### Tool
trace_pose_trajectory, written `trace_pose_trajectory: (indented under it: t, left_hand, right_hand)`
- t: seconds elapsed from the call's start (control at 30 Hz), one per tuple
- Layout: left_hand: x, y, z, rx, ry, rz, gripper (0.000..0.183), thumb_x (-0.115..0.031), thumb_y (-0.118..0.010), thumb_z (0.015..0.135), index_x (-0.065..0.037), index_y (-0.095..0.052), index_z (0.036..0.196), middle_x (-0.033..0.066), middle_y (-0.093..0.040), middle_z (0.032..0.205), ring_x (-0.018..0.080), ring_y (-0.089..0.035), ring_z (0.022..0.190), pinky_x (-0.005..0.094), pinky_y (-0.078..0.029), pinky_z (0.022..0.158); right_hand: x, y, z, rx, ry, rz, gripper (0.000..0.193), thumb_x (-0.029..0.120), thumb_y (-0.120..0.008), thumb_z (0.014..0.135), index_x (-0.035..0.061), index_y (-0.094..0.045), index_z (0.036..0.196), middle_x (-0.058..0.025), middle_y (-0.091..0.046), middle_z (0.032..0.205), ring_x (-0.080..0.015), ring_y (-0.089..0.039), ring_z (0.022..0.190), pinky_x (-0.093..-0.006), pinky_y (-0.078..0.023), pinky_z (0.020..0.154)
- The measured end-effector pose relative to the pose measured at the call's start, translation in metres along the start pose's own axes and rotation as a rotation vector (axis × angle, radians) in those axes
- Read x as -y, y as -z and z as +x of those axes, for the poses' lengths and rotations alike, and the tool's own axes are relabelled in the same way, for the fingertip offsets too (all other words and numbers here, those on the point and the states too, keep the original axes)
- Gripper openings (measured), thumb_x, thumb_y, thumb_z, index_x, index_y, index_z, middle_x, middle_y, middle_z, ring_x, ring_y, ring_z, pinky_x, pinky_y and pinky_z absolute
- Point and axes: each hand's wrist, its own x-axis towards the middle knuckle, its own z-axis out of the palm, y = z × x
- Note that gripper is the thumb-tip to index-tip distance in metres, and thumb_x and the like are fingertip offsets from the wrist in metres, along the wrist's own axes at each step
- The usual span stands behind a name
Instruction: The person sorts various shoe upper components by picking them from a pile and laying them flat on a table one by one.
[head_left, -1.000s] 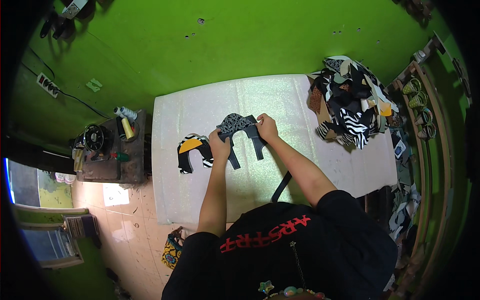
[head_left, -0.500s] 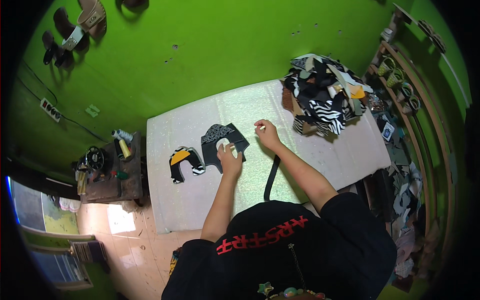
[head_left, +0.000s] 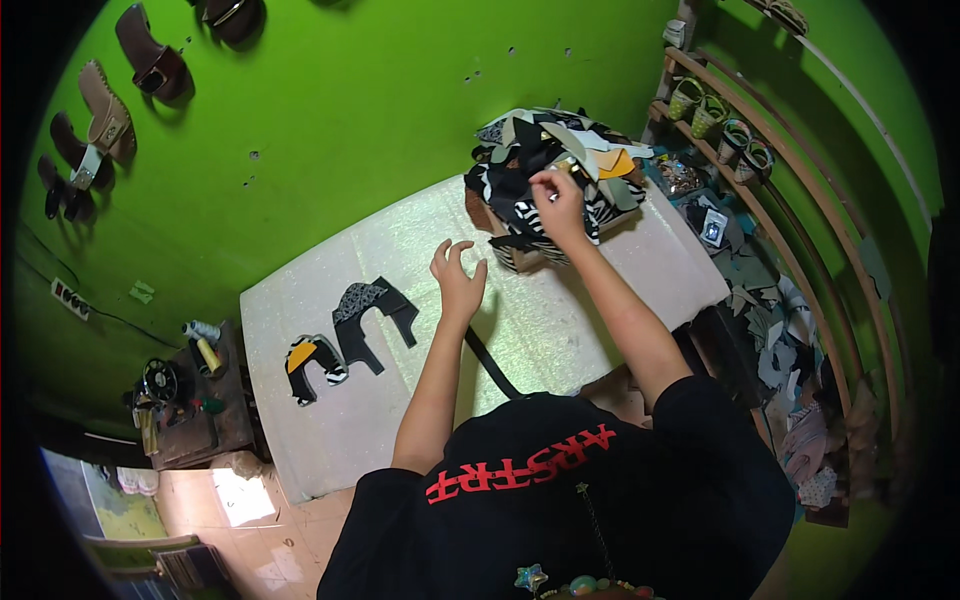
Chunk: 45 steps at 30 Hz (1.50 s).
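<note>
My left hand (head_left: 460, 281) hovers over the pale, glittery table (head_left: 560, 320) with its fingers spread and nothing in them. To its left lies an arch-shaped black piece (head_left: 352, 335) with a grey patterned patch. Beside that sits a smaller arch-shaped piece (head_left: 303, 358) in black, yellow and zebra stripes. My right hand (head_left: 563, 210) is at the heap of cut scraps (head_left: 520, 215), fingers bent and parted, with no scrap visibly gripped. Between my forearms a narrow black strip (head_left: 488, 360) runs along the table toward my body.
A green wall (head_left: 380, 110) rises behind the table, with shoes (head_left: 108, 115) hung at the upper left. Left of the table stands a small dark workbench (head_left: 190, 435) with thread spools. On the right, a wooden rack (head_left: 770, 180) holds small woven baskets above loose scraps (head_left: 765, 345).
The view has swung to the right. My left hand has come off the black arch-shaped piece and moved right. My right hand has gone from above the table to the scrap heap.
</note>
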Motion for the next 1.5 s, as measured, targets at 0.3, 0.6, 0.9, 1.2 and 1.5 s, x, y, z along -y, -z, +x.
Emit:
trace_pose_trajectory:
  t: [0.3, 0.6, 0.9, 1.2, 1.5]
  left_hand:
    - [-0.033, -0.044, 0.017, -0.026, -0.001, -0.001, 0.039, -0.02, -0.068, 0.074, -0.01, -0.056, 0.109, 0.0233, -0.043, 0.125, 0.0383, -0.034, 0.12, 0.0454, -0.027, 0.101]
    - [-0.028, -0.077, 0.06, -0.061, -0.016, 0.098, 0.042, -0.016, -0.066, 0.074, -0.006, -0.056, 0.113, 0.0167, -0.052, 0.123, 0.0349, -0.043, 0.116, 0.0413, -0.03, 0.1]
    - [-0.047, -0.092, 0.112, -0.04, 0.052, 0.328, 0.036, -0.025, -0.068, 0.075, -0.007, -0.062, 0.106, 0.0107, -0.062, 0.104, 0.0303, -0.054, 0.1, 0.0419, -0.042, 0.087]
    - [-0.02, -0.072, 0.129, -0.086, 0.158, -0.081, 0.025, -0.022, -0.065, 0.083, 0.001, -0.059, 0.092, 0.0173, -0.064, 0.083, 0.0228, -0.064, 0.07, 0.0325, -0.049, 0.063]
    - [-0.052, -0.017, 0.137, -0.154, 0.035, -0.433, 0.017, -0.011, -0.055, 0.091, 0.003, -0.057, 0.1, 0.0051, -0.062, 0.087, 0.0095, -0.056, 0.079, 0.0231, -0.044, 0.072]
  right_hand:
    - [-0.093, 0.064, 0.072, -0.049, -0.051, -0.346, 0.018, 0.011, -0.062, 0.073, 0.0095, -0.061, 0.091, -0.0103, -0.056, 0.088, -0.0303, -0.051, 0.089, -0.0384, -0.041, 0.081]
    - [-0.039, 0.034, 0.053, 0.269, 0.108, -0.465, 0.02, 0.016, -0.067, 0.069, 0.018, -0.065, 0.089, -0.0052, -0.05, 0.107, -0.0287, -0.039, 0.107, -0.0449, -0.026, 0.092]
    - [-0.036, 0.024, 0.053, 0.483, 0.294, -0.634, 0.036, 0.016, -0.068, 0.069, 0.0189, -0.065, 0.105, -0.0073, -0.046, 0.123, -0.0294, -0.034, 0.12, -0.0588, -0.013, 0.102]
    - [-0.048, 0.028, 0.055, 0.511, 0.307, -0.675, 0.037, 0.018, -0.069, 0.07, 0.0167, -0.063, 0.107, -0.0079, -0.045, 0.124, -0.0297, -0.034, 0.122, -0.0627, -0.013, 0.102]
    - [-0.04, 0.03, 0.05, 0.447, 0.314, -0.6, 0.041, 0.02, -0.07, 0.07, 0.0173, -0.059, 0.11, -0.0101, -0.042, 0.125, -0.0307, -0.032, 0.122, -0.0615, -0.01, 0.103]
